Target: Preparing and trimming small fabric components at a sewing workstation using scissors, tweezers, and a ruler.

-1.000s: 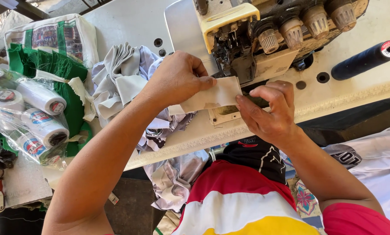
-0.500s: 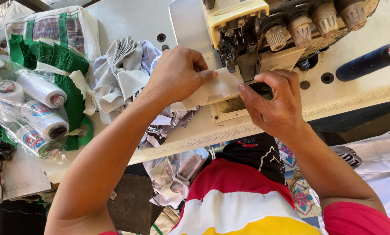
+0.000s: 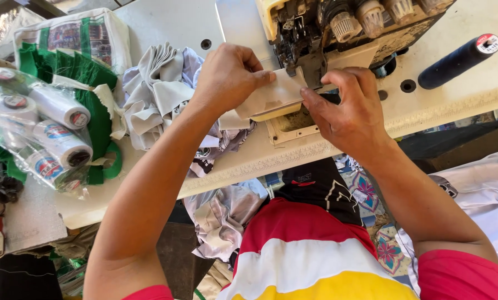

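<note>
A sewing machine (image 3: 338, 28) stands at the far middle of the table (image 3: 471, 89). A fabric piece (image 3: 274, 95) lies under its foot, between the left hand (image 3: 227, 75) and the right hand (image 3: 349, 111). A fabric pile (image 3: 154, 94) lies left of the hands, bagged thread cones (image 3: 43, 133) farther left. A thread spool (image 3: 459, 60) lies at the right.

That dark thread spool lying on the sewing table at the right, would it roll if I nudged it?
Probably yes. The dark thread spool lies on its side on the flat white table, and its round shape would likely let it roll sideways. It tapers slightly, so it may curve rather than run straight. Being rigid and small, it should lift easily.
</note>
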